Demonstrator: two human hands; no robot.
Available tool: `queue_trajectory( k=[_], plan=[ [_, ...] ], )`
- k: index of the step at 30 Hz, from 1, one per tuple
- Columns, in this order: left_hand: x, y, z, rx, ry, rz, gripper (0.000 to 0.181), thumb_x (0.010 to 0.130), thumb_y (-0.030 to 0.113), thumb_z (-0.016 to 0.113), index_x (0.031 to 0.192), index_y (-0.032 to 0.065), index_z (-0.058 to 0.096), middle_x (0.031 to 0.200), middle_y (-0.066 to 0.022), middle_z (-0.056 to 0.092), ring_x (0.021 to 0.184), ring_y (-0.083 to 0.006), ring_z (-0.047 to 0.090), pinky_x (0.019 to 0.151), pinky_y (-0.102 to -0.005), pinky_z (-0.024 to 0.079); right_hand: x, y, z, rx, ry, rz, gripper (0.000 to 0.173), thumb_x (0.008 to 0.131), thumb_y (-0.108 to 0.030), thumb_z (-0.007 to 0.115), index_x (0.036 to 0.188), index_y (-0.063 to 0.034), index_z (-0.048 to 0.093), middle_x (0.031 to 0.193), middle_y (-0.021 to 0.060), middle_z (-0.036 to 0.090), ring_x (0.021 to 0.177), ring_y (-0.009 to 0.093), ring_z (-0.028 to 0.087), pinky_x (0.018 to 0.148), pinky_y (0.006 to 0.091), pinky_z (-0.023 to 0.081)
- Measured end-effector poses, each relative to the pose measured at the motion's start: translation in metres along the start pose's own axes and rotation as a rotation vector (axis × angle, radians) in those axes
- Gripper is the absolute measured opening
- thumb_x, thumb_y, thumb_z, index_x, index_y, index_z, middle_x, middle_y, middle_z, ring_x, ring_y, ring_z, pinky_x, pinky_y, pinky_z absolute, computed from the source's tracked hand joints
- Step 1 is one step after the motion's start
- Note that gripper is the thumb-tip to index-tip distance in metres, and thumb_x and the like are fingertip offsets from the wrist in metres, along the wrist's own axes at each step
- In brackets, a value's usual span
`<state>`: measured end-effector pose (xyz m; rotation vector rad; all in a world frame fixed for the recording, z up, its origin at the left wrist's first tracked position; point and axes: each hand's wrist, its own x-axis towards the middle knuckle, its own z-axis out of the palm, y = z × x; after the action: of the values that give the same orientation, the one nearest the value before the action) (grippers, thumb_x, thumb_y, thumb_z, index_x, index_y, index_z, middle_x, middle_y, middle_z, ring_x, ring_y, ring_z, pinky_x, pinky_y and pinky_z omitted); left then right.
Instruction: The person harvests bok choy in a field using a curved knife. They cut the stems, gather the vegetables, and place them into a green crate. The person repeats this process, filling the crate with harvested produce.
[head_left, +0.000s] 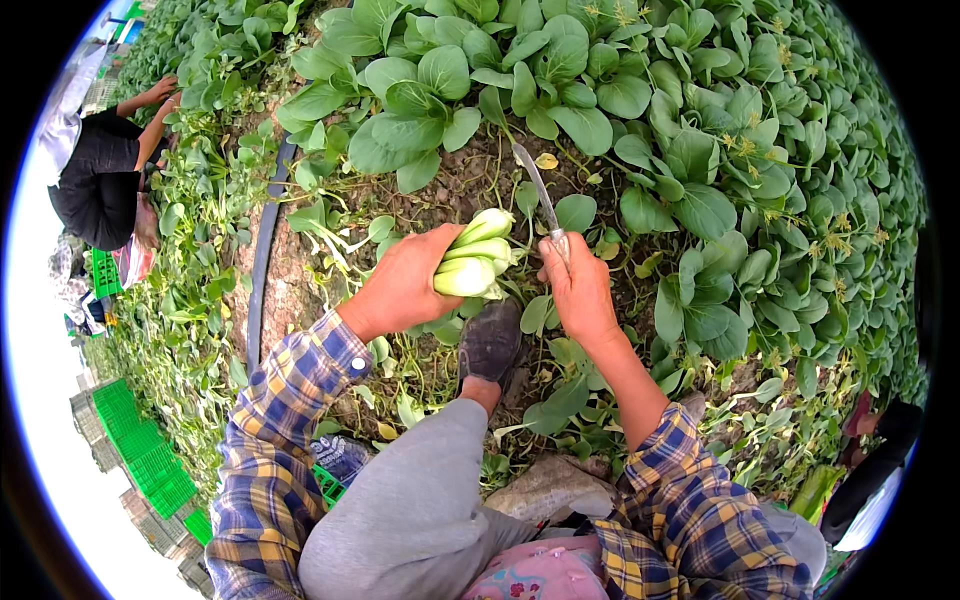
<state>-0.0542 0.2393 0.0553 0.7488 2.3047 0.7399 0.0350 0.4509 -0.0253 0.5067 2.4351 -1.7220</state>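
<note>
My left hand (409, 281) grips several cut heads of bok choy (476, 259), their pale stem ends turned to the right and their leaves mostly hidden behind the hand. In my right hand (577, 289) is a knife (541, 187) with a narrow, slightly curved blade pointing up and away from me. The blade tip lies close to the front of the rooted bok choy plants (412, 120). A short gap separates the two hands. Below them, my dark shoe (489, 341) rests on soil strewn with loose leaves.
A black flat hose (266, 255) runs along the soil at left. Green crates (142, 450) stand in a row at far left. Another person (105, 165) crouches at upper left; part of one more person (874, 465) shows at far right. A plastic bag (339, 456) lies by my knee.
</note>
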Motion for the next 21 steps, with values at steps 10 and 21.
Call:
queue_trajectory(
  k=[10, 21],
  plan=[
    [0.106, -0.054, -0.065, 1.038, -0.164, -0.08, 0.033, 0.069, 0.005, 0.067, 0.102, 0.0005, 0.059, 0.158, -0.0213, 0.016, 0.084, -0.0319, 0.064, 0.081, -0.0403, 0.052, 0.071, 0.003, 0.023, -0.339, -0.094, -0.051, 0.035, 0.099, -0.032, 0.051, 0.097, 0.0034, 0.05, 0.081, 0.0268, 0.065, 0.076, 0.044, 0.064, 0.068, 0.0528, 0.049],
    [0.056, -0.126, -0.046, 0.984, 0.051, -0.039, 0.067, 0.065, 0.004, 0.07, 0.129, 0.0009, 0.051, 0.145, -0.012, 0.041, 0.1, -0.0261, 0.057, 0.091, -0.0332, 0.045, 0.148, 0.002, 0.062, -0.417, -0.176, 0.0, 0.043, 0.097, -0.039, 0.053, 0.099, 0.0037, 0.061, 0.095, 0.0266, 0.066, 0.092, 0.044, 0.063, 0.08, 0.0521, 0.05]
  ],
)
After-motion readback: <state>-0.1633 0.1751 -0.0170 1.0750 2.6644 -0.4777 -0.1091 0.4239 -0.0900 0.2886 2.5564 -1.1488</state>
